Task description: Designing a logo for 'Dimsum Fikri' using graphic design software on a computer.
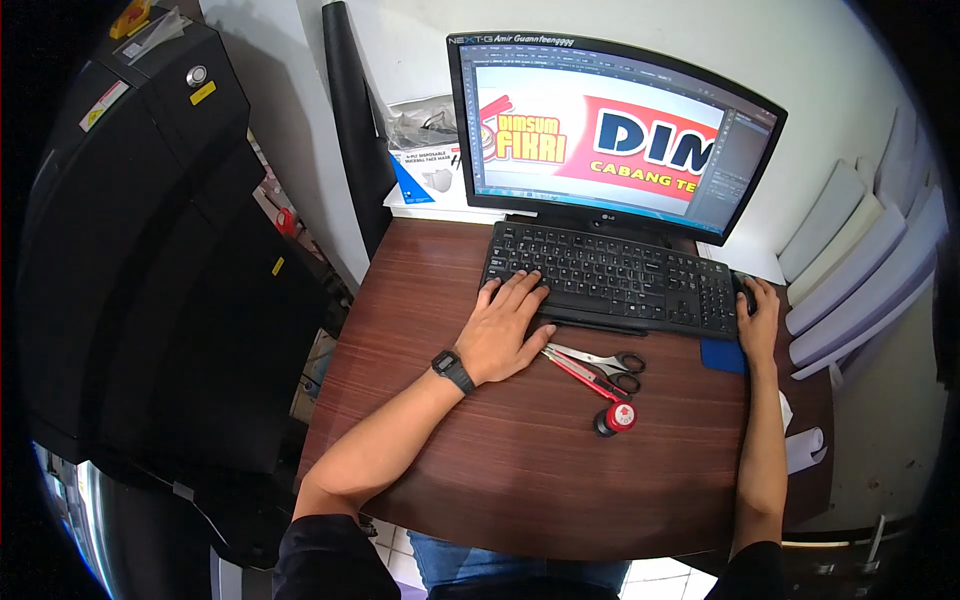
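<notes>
My left hand [508,325] rests on the left end of a black keyboard [610,275], its fingers stretched over the keys and the thumb out to the side. A black watch [453,372] is on that wrist. To the right of the keyboard, my right hand [760,318] is wrapped over a black computer mouse [744,290], which it partly hides. Behind the keyboard stands a monitor [610,140] showing a colourful banner design in an editing program. Scissors [600,362] with black handles and a red cutter knife [585,376] lie beside my left thumb.
A red and black round stamp [617,417] sits near the cutter on the brown desk [480,460]. A face mask box [425,178] stands left of the monitor. Paper rolls [850,270] lean at the right wall. A large black machine [150,250] fills the left. A blue pad [722,354] lies under my right wrist's side.
</notes>
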Available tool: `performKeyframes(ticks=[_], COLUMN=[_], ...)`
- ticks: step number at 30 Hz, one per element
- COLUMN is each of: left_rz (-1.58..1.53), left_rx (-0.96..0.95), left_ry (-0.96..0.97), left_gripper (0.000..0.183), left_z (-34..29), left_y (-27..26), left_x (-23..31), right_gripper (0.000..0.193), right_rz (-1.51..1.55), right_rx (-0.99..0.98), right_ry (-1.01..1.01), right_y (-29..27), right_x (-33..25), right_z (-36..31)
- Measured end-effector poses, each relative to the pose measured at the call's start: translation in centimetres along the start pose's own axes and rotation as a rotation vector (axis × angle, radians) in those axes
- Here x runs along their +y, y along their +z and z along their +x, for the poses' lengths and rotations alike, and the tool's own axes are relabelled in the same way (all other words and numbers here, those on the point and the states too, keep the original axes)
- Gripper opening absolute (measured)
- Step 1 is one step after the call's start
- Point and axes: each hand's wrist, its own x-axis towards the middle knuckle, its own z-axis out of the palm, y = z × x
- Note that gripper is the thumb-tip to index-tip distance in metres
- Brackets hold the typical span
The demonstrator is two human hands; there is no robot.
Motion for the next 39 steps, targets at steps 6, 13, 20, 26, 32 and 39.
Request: performKeyframes(ticks=[6,13,20,26,32,39], left_rz=[0.007,0.015,0.004,0.001,0.01,0.007], left_rx=[-0.002,-0.004,0.005,-0.012,-0.007,-0.009], left_ry=[-0.005,-0.007,0.0,0.014,0.005,0.0], left_gripper=[0.057,0.056,0.055,0.055,0.055,0.054], left_z=[-0.09,-0.18,0.05,0.16,-0.12,0.33], left_y=[0.03,0.2,-0.21,-0.12,-0.23,-0.36], left_x=[0.05,0.0,0.03,0.32,0.25,0.74], right_gripper=[0.035,0.035,0.035,0.035,0.032,0.033], right_rz=[0.007,0.018,0.004,0.006,0.068,0.066], right_rx=[0.004,0.013,0.005,0.058,0.077,0.078], right_ry=[0.008,0.004,0.016,0.018,0.005,0.039], right_y=[-0.19,-0.19,-0.28,-0.22,0.16,-0.14], right_x=[-0.61,-0.81,-0.87,-0.55,-0.77,-0.46], right_z=[-0.06,-0.23,0.03,-0.34,-0.29,-0.17])
